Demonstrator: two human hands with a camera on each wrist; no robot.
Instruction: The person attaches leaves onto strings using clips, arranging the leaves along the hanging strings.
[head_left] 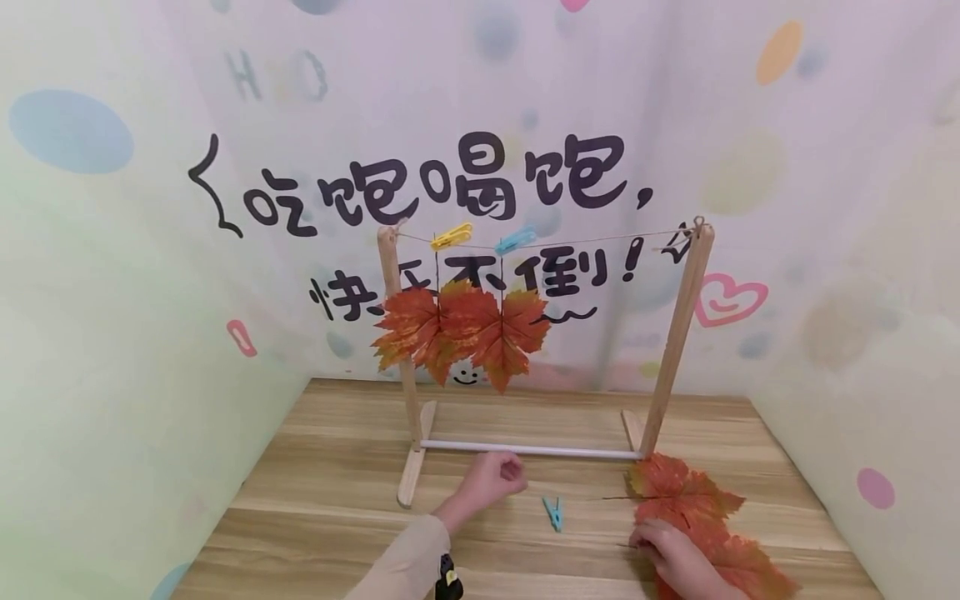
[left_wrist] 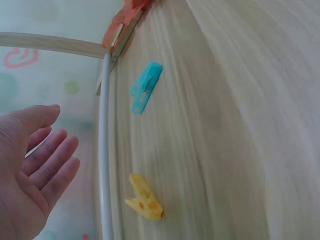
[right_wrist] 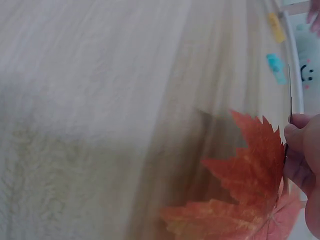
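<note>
My right hand (head_left: 671, 554) pinches the thin dark stem of a red-orange artificial maple leaf (right_wrist: 245, 185) between thumb and fingers, at the table's right side. Another maple leaf (head_left: 682, 493) lies just beyond it, its stem pointing left. My left hand (head_left: 495, 481) is over the table near the rack's white bar (head_left: 532, 450), fingers loosely bent and holding nothing. In the left wrist view, a blue clothespin (left_wrist: 146, 87) and a yellow clothespin (left_wrist: 145, 199) lie on the table beside that hand. The yellow one is hidden in the head view.
A wooden rack (head_left: 678, 342) stands behind my hands with a string (head_left: 600, 239) across its top. Hanging from it at the left are two maple leaves (head_left: 504, 337), clipped by a yellow clothespin (head_left: 452, 237) and a blue clothespin (head_left: 515, 241). A printed curtain (head_left: 480, 92) encloses the table.
</note>
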